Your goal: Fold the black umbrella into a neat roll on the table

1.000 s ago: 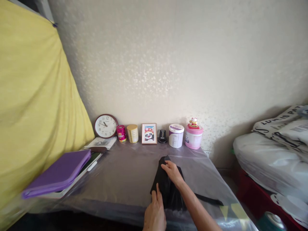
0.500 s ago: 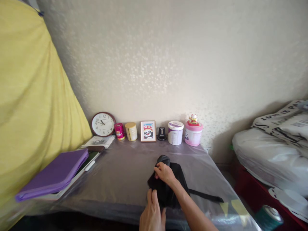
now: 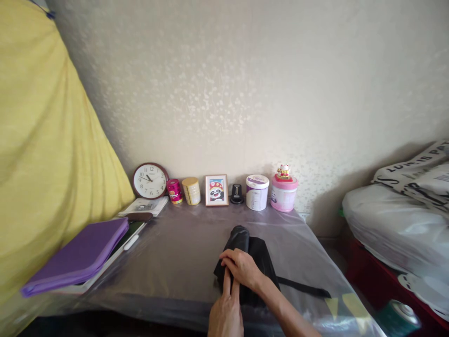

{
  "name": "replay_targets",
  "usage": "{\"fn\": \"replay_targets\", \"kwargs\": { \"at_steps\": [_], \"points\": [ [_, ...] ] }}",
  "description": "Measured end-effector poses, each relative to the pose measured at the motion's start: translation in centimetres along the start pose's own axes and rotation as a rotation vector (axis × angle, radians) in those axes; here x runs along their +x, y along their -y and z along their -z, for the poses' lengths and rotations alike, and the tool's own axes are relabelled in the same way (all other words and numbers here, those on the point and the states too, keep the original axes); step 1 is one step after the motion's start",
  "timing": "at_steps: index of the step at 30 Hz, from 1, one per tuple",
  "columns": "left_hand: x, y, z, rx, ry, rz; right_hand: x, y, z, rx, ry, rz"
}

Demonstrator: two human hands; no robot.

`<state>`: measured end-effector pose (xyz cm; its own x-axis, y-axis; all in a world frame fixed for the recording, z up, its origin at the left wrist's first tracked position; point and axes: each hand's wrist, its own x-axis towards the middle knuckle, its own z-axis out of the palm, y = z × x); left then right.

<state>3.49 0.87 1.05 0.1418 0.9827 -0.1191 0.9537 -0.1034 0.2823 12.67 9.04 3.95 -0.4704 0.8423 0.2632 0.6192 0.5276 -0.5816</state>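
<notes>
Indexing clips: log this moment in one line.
left hand: at black cloth | right hand: on black cloth | black strap: on table, right side

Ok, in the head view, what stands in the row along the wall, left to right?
Clock, magenta tin, yellow-lidded can, framed panda picture, black object, purple-and-white tub, pink-lidded tub.

Right there, the bare right hand (image 3: 242, 267) covered part of the black folded fabric (image 3: 261, 255) — and the bare left hand (image 3: 226, 309) had its fingertips hidden beneath it! The bottom edge cut both arms, the left edge clipped the draped yellow cloth (image 3: 42, 140) — fine print on the cylindrical magenta can (image 3: 174, 192), unreadably small!
</notes>
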Motion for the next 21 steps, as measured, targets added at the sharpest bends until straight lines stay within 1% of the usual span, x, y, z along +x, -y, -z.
{"fn": "replay_targets", "kwargs": {
  "at_steps": [3, 5, 7, 9, 12, 16, 18, 21],
  "points": [
    [0.3, 0.2, -0.4, 0.003, 0.015, 0.028, -1.4, -0.1, 0.2, -0.003, -0.081, 0.148],
    [0.6, 0.3, -0.7, -0.005, 0.039, 0.025, -1.9, -0.7, 0.3, -0.013, -0.119, 0.235],
    [0.9, 0.3, -1.1, -0.014, 0.062, 0.024, -1.7, -1.8, 0.4, -0.049, -0.152, 0.287],
    [1.2, 0.2, -1.5, -0.006, 0.065, 0.051, -0.8, -3.3, 0.4, -0.096, -0.166, 0.31],
    [1.5, 0.2, -2.2, 0.014, 0.052, 0.108, 1.3, -5.9, 0.3, -0.156, -0.155, 0.289],
    [1.5, 0.2, -2.4, -0.018, 0.058, 0.122, 4.5, -8.6, 0.3, -0.201, -0.127, 0.243],
    [1.5, 0.2, -2.1, -0.032, 0.075, 0.131, 5.9, -9.4, 0.3, -0.198, -0.085, 0.166],
    [1.3, 0.0, -1.5, -0.043, 0.101, 0.137, 7.4, -10.1, 0.2, -0.195, -0.03, 0.004]
  ]
}}
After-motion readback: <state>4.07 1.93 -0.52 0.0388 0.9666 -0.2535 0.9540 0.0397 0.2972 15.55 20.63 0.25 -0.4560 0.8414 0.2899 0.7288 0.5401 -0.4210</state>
